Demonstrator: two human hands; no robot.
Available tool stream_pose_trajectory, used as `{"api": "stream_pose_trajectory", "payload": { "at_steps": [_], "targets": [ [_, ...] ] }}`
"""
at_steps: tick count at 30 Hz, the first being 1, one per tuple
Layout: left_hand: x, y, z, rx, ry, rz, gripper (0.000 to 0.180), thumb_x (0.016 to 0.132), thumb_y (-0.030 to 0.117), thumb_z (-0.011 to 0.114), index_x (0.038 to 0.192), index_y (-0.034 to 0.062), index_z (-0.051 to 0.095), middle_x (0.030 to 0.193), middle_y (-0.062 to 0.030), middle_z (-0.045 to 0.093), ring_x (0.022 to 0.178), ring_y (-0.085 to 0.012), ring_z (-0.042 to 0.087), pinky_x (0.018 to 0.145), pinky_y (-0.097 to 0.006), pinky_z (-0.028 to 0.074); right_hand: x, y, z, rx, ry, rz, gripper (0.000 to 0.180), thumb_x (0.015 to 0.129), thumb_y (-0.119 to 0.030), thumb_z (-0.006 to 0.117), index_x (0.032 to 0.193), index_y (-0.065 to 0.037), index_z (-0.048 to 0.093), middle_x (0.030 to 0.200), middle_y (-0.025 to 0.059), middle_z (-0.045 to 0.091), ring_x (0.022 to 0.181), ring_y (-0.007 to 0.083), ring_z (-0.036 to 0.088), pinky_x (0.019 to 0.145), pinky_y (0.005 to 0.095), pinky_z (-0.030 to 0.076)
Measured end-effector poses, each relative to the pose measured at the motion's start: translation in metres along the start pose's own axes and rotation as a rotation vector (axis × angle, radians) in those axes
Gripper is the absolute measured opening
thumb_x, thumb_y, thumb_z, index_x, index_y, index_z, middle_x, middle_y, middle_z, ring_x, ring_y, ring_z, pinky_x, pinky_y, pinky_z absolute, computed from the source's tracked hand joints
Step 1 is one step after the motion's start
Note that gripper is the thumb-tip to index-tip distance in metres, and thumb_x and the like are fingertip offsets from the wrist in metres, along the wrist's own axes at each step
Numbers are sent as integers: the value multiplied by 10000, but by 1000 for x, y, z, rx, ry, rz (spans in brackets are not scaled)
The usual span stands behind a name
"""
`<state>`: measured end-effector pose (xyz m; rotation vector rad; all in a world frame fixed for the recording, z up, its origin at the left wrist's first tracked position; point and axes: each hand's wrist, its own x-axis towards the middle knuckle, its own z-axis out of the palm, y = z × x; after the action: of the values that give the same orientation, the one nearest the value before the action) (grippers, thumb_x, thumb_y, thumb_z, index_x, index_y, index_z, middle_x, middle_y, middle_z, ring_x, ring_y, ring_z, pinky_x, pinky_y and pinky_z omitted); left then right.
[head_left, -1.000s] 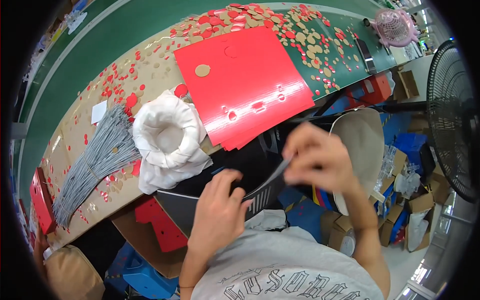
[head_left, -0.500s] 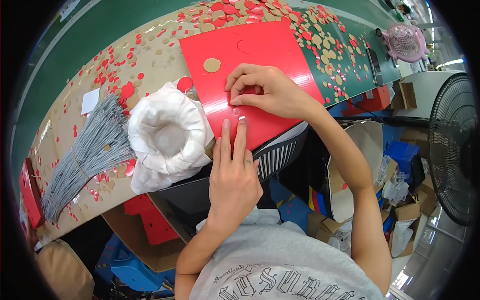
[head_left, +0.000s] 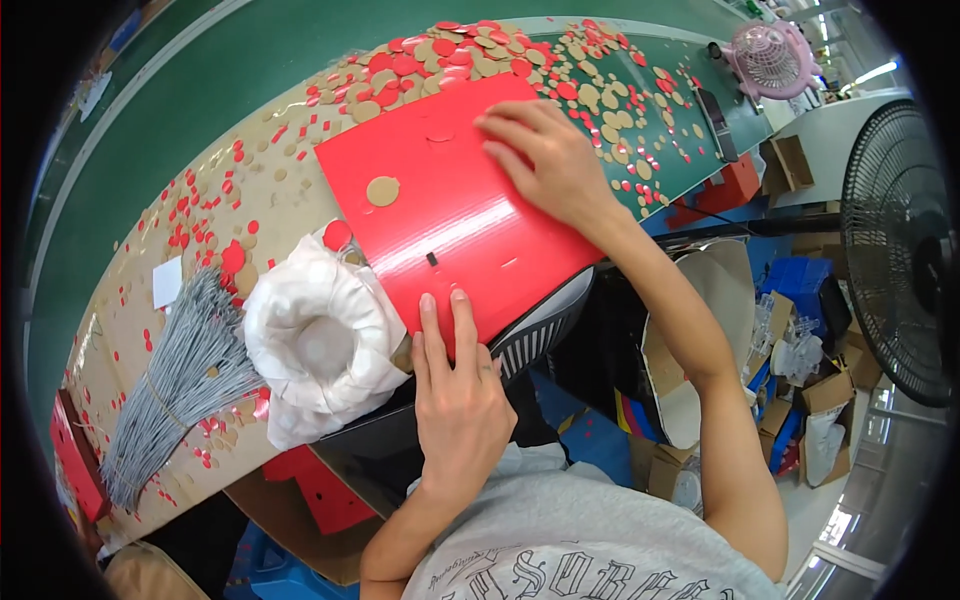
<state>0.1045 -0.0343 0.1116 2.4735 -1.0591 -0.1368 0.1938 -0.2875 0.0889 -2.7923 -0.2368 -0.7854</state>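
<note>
A glossy red cardboard sheet lies in front of me, jutting toward my body over the table's near edge. My left hand rests at its near edge, index and middle fingers stretched out on the red surface. Over the sheet's far right part is my right hand, fingers curved and thumb apart, nothing visible in it. A round brown disc shows on the sheet's left half. Nearer my left fingertips there is a small dark rectangular hole, with a short slit to its right. A curved cut line shows near the right fingertips.
A white cloth-lined round container stands left of the sheet, beside a bundle of grey wire ties. Red and brown punched discs litter the table. A black fan stands at right, a pink fan farther back.
My right hand has gone from the middle of the sheet to its far right, its pinched fingers now apart. A small dark rectangular hole now shows in the sheet. The view has shifted slightly.
</note>
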Motion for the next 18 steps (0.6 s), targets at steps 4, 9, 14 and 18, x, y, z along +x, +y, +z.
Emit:
{"api": "stream_pose_trajectory", "payload": {
  "at_steps": [4, 9, 14, 18],
  "targets": [
    [0, -1, 4, -61, 74, -7, 139, 820, 2, 658, 855, -118, 598, 1489, -252, 409, 1404, -493, 349, 1092, -572, 390, -5, 15, 2, -44, 75, 14, 216, 870, -79, 683, 1079, -66, 736, 1094, 82, 690, 994, 262, 664, 862, 362, 552],
    [0, -2, 4, -81, 73, 1, 141, 813, 7, 672, 845, -106, 594, 1483, -247, 423, 1396, -489, 366, 1084, -565, 402, -8, 14, 0, -62, 40, 7, 211, 862, -73, 682, 1065, -69, 738, 1075, 75, 683, 970, 252, 665, 826, 362, 561],
    [-2, -2, 4, -70, 85, 7, 144, 808, 9, 680, 840, -100, 591, 1475, -250, 433, 1390, -492, 375, 1081, -561, 405, -5, 9, 2, -84, 70, 13, 193, 844, -82, 686, 1031, -45, 714, 1047, 84, 671, 956, 250, 658, 822, 365, 557],
    [-1, -3, 2, -85, 99, 14, 150, 796, 7, 685, 840, -103, 592, 1470, -255, 438, 1381, -500, 384, 1079, -564, 405, -4, 4, 0, -163, 51, -68, 212, 837, -92, 640, 1034, -33, 692, 1078, 97, 671, 1003, 248, 648, 877, 376, 532]
  ]
}}
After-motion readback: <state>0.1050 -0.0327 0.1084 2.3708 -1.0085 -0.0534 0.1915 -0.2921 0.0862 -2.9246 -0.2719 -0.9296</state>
